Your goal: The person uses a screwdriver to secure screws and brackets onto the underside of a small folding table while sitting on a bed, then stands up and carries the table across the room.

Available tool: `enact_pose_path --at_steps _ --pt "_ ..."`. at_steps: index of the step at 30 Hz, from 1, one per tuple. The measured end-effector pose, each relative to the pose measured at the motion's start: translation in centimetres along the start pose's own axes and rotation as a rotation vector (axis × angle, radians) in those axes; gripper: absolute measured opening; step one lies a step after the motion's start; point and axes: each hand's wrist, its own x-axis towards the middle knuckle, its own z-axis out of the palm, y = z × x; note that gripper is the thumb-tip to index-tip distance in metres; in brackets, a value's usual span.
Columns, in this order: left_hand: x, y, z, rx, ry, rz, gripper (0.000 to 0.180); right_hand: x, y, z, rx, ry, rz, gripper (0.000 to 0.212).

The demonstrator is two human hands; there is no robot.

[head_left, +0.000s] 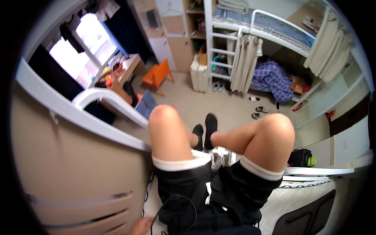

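I sit on an upper bunk with my bare knees (168, 129) raised and black shorts (219, 196) on my lap. My feet in black socks (205, 131) rest by the white ladder top (221, 156). Only a small part of my left hand (140, 227) shows at the lower edge, next to a thin black cable (176, 197) that loops over the shorts. Whether its fingers hold the cable cannot be made out. My right hand is out of sight.
A white bed rail (98, 117) and a beige panel (70, 168) stand at my left. Below are an orange chair (158, 74), a person seated at a desk (121, 88), slippers (258, 111) on the floor, and a person in blue plaid (274, 80) lying on the opposite lower bunk.
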Motion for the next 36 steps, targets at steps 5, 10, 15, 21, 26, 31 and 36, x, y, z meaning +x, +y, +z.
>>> enact_pose_path --at_steps 5,10,15,21,26,31,36 --pt "0.9 6.6 -7.4 -0.137 0.124 0.087 0.026 1.0 3.7 -1.4 -0.026 0.045 0.036 0.044" --pt "10.0 14.9 -16.5 -0.439 0.684 0.240 0.051 8.4 7.8 -6.5 0.075 0.303 -0.074 0.041" --pt "16.3 15.9 -20.3 -0.445 1.326 0.333 0.080 9.5 -13.4 -15.1 0.889 -0.110 -0.106 0.023" --pt "20.3 15.1 -22.3 -0.545 1.500 0.298 0.077 10.1 -23.5 -16.3 1.104 -0.321 0.010 0.052" --pt "21.6 14.3 -25.3 -0.952 1.522 0.183 0.062 12.4 -26.9 -13.5 1.335 -0.398 0.186 0.048" --pt "24.6 14.3 -25.5 -0.891 1.710 -0.021 0.063 11.8 -30.6 -13.2 1.216 -0.288 0.240 0.046" --pt "24.5 6.9 -17.8 -1.212 1.159 -0.315 0.045 12.5 -29.0 -11.9 1.219 -0.309 0.299 0.044"
